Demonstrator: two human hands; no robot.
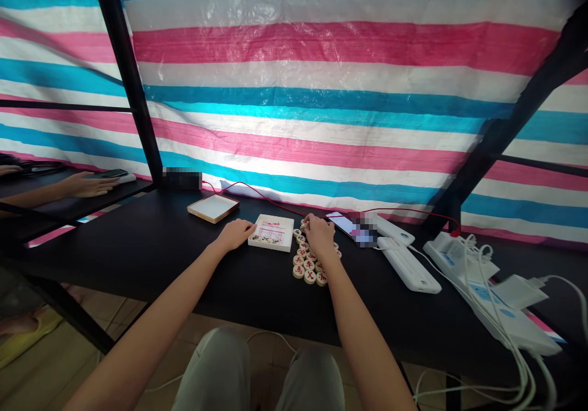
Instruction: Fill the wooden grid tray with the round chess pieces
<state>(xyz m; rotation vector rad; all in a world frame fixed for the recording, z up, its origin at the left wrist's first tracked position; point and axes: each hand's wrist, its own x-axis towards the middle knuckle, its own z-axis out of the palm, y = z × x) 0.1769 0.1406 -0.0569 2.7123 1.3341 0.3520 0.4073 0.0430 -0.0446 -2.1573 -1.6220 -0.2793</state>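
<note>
A shallow white box (285, 237) stands on the black table, with pink line drawings on its bottom and several Chinese chess pieces (265, 239) along its near side. My left hand (235, 235) grips the box by its left edge, fingers closed against the rim. Right of the box lie several round cream Chinese chess pieces (309, 265) with red characters, loosely in rows. Over their far end, my right hand (320, 234) has its fingers bent down in a pinch on a chess piece (303, 223). My palm and wrist hide some of the pieces.
A box lid (213, 208) lies behind my left hand. To the right are a lit phone (353, 227), a white power bank (408, 265) and a power strip (493, 304) with tangled cables. Another person's hand (89, 184) rests at the left table. Black metal posts frame the table.
</note>
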